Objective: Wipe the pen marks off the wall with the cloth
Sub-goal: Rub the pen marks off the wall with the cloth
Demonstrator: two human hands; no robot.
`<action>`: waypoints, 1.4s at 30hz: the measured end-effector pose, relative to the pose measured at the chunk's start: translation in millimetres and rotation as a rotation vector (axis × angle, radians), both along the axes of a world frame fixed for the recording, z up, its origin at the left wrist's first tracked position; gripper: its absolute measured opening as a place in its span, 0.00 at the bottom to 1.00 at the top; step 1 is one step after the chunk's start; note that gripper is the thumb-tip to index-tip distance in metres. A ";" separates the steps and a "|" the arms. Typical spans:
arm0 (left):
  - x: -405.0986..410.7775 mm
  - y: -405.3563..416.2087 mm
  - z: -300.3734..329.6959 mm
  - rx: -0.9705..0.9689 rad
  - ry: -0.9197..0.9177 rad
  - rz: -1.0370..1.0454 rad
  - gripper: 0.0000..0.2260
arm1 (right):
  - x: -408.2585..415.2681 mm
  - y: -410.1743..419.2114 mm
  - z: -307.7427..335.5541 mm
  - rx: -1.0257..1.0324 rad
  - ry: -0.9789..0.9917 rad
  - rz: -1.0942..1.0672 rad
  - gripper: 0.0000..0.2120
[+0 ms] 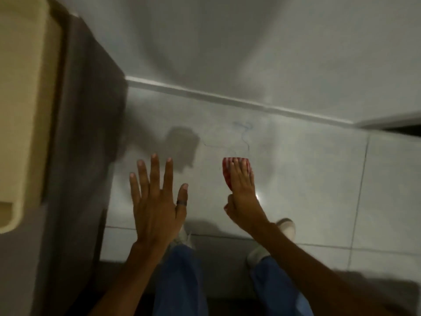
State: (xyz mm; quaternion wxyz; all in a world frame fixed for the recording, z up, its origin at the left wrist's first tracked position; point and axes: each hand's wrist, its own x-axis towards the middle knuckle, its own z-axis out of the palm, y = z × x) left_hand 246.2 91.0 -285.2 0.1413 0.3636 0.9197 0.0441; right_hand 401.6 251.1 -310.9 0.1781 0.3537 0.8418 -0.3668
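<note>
Thin blue pen marks [245, 133] squiggle across the pale tiled wall [307, 167], just below a white ledge. A folded red patterned cloth [227, 172] lies pressed flat on the wall under the fingers of my right hand [243, 192], right below the marks. My left hand [157, 199] is spread flat, fingers apart, on the wall to the left of the cloth, with a dark ring on its thumb. It holds nothing.
A dark grey cabinet side [86, 133] and a cream plastic object [25, 99] stand close on the left. A white ledge [227, 99] runs across the wall above the marks. My blue trousers [180, 281] and light shoes [284, 226] show below.
</note>
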 end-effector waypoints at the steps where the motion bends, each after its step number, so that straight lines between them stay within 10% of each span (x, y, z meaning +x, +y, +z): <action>1: 11.4 6.5 -17.6 -0.014 -0.017 -0.032 0.36 | 20.1 5.1 -15.7 -0.016 -0.023 -0.017 0.48; 11: 59.7 52.7 -230.5 -0.082 -0.067 -0.171 0.35 | 108.7 40.8 -210.1 0.045 -0.016 -0.197 0.41; 19: 37.6 67.4 -369.5 -0.007 0.044 -0.089 0.33 | 119.6 49.3 -325.3 0.308 0.098 0.062 0.38; 42: 34.8 60.8 -391.6 0.160 0.187 -0.082 0.33 | 29.9 125.6 -343.9 0.630 0.134 0.006 0.34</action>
